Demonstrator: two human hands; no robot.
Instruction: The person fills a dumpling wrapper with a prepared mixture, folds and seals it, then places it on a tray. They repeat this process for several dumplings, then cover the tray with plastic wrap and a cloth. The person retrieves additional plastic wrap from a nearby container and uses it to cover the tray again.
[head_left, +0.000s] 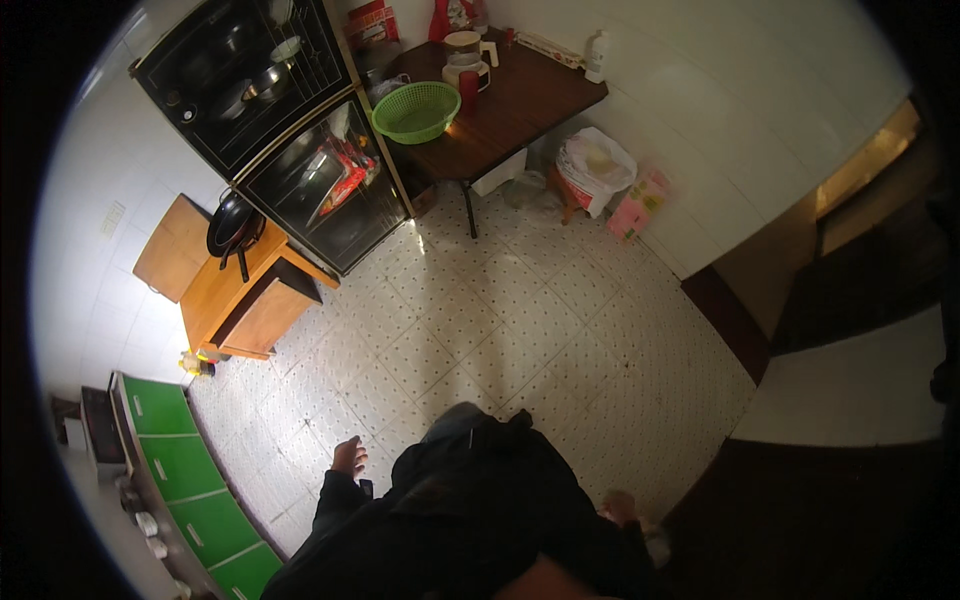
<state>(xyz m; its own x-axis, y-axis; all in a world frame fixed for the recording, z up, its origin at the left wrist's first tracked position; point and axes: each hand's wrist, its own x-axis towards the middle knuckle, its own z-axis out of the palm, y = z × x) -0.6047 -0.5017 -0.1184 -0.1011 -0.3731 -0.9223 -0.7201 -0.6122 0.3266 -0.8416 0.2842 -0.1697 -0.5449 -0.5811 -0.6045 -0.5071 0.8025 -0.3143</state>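
My left hand hangs over the tiled floor on the left of my dark jacket. Its fingers are loosely curled and a little apart, and nothing shows in them. A dark band or device sits at that wrist. My right hand is low on the other side, blurred and partly turned away. Beside it is a pale, blurred patch that I cannot make out. Neither hand touches any furniture. Ahead, a black two-door cabinet with glossy panels stands beside a brown table.
On the table are a green plastic basket and a coffee maker. A lined bin and pink box stand by the wall. Black pans rest on a wooden cabinet. Green drawers run along the left; a doorway opens right.
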